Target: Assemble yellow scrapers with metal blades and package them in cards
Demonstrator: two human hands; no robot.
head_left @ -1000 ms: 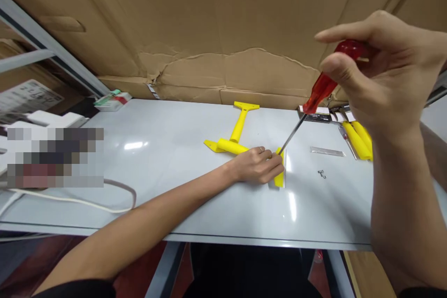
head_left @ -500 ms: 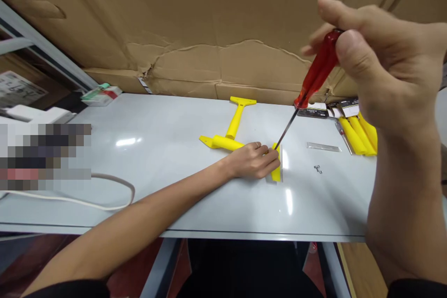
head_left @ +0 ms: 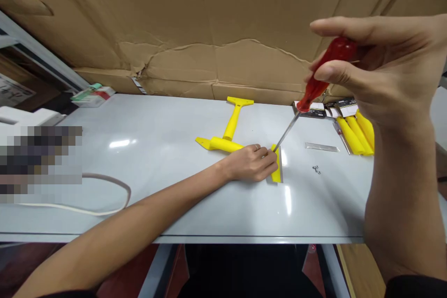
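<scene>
My left hand (head_left: pixel 250 163) is closed around the head end of a yellow scraper (head_left: pixel 225 144) that lies on the white table. A thin metal blade (head_left: pixel 281 167) shows along the scraper's head. My right hand (head_left: pixel 380 65) grips a red-handled screwdriver (head_left: pixel 319 81) between thumb and fingers. Its shaft slants down to the scraper's head beside my left fingertips, which hide the exact contact of the tip. A second yellow scraper (head_left: pixel 233 118) lies just behind the held one.
Several small screws (head_left: pixel 316 170) and a flat clear strip (head_left: pixel 321 147) lie right of my left hand. Yellow handles (head_left: pixel 351 136) and black-and-white packages (head_left: pixel 344 108) sit at the right. A pale cable (head_left: pixel 127 191) curves at the left. A cardboard sheet (head_left: pixel 216 18) stands behind the table.
My right hand has come down slightly and its fingers have shifted round the screwdriver handle, the forefinger now straighter. My left hand stays on the scraper.
</scene>
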